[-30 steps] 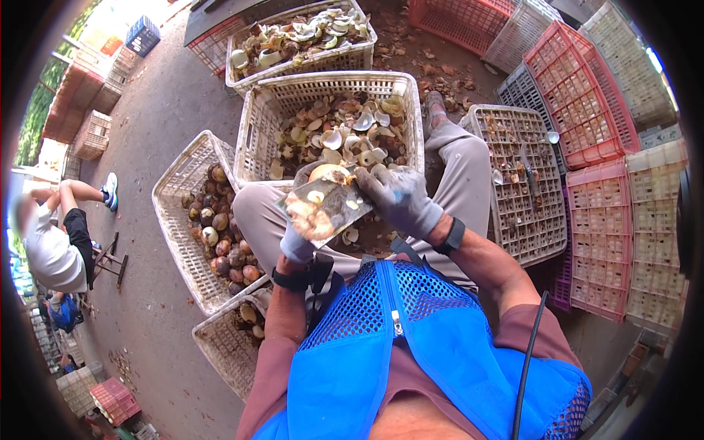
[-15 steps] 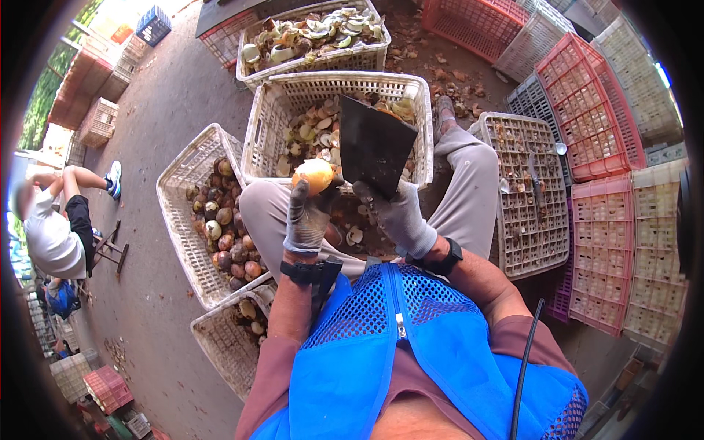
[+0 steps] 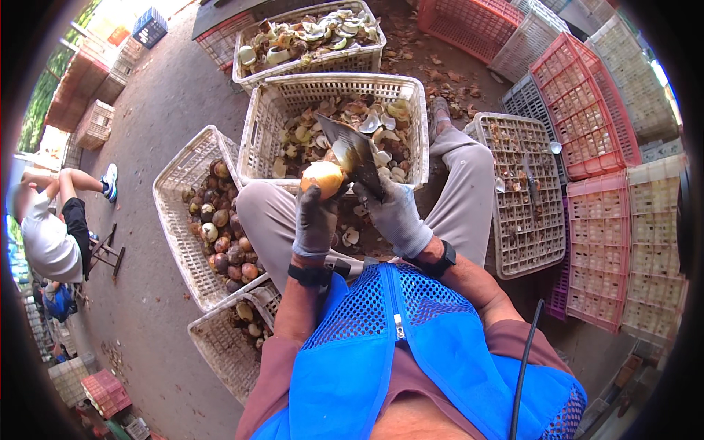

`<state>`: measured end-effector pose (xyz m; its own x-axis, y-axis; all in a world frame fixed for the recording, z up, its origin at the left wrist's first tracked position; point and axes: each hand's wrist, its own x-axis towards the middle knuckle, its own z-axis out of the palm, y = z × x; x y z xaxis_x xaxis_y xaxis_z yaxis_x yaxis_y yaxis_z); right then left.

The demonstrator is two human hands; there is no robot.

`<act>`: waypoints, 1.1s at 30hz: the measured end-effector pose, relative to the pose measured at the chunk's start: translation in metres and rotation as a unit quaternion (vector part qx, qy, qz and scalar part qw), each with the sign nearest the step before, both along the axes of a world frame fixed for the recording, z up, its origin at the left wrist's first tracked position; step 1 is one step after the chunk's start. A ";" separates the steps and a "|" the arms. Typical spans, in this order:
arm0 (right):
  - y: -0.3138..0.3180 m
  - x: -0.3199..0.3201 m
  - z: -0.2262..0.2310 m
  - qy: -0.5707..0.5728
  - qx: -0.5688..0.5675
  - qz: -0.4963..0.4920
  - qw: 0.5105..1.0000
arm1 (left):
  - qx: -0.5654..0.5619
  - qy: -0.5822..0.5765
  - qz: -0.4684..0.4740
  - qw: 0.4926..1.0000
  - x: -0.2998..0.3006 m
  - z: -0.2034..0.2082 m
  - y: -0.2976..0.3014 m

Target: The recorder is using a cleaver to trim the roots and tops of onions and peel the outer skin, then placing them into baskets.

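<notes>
My left hand (image 3: pixel 314 224), in a grey-white glove with darkened fingertips, grips a round yellow-orange fruit (image 3: pixel 320 180) whose kind I cannot make out. My gloved right hand (image 3: pixel 400 221) is closed around a broad, dark cleaver (image 3: pixel 350 154); its handle is hidden by the fingers. The blade tilts edge-on beside the fruit, against or very close to its right side. Both hands are between my knees, over the near rim of a white crate (image 3: pixel 257 132) holding peel pieces (image 3: pixel 315 128). Brown round fruits (image 3: pixel 227 242), a few paler, lie in another white crate (image 3: pixel 176 198) left of my leg.
Farther ahead, a white crate (image 3: pixel 253 73) is heaped with pale peels. On my right, an overturned crate (image 3: pixel 524 235) bears a knife (image 3: pixel 529 176) and scraps. Red and white crates (image 3: pixel 587 103) are stacked beyond it. A seated person (image 3: pixel 51 227) is at the far left.
The cleaver has turned from showing its broad flat face to a slanted, narrower angle and has come down beside the fruit. The left hand has shifted slightly to the right with the fruit.
</notes>
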<state>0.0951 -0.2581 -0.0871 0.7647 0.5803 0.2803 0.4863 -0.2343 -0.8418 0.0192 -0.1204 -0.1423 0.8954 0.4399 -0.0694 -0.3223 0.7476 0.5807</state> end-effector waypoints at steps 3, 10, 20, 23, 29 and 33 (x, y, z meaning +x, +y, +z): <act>0.002 -0.007 -0.006 0.013 0.071 0.004 0.997 | 0.053 0.005 0.019 0.998 0.003 0.007 -0.003; 0.001 -0.007 -0.015 -0.114 0.067 0.018 0.991 | 0.134 0.027 0.051 0.989 -0.002 0.029 -0.013; 0.010 0.001 -0.035 0.012 0.136 0.022 0.990 | 0.248 0.074 0.003 0.966 -0.004 0.040 0.002; 0.005 -0.003 -0.034 -0.076 0.043 0.006 0.996 | 0.217 0.084 0.041 0.972 -0.002 0.031 -0.001; 0.003 -0.010 -0.032 -0.172 0.011 0.013 0.985 | 0.263 0.067 0.058 0.961 -0.009 0.011 -0.005; 0.002 -0.004 -0.023 -0.014 0.082 -0.004 0.997 | 0.165 0.122 -0.070 0.976 -0.011 0.030 0.012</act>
<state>0.0907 -0.2565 -0.1104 0.7602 0.5183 0.3918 0.5086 -0.0994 -0.8553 0.0077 -0.1087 -0.1128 0.9231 0.3484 -0.1626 -0.0525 0.5331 0.8444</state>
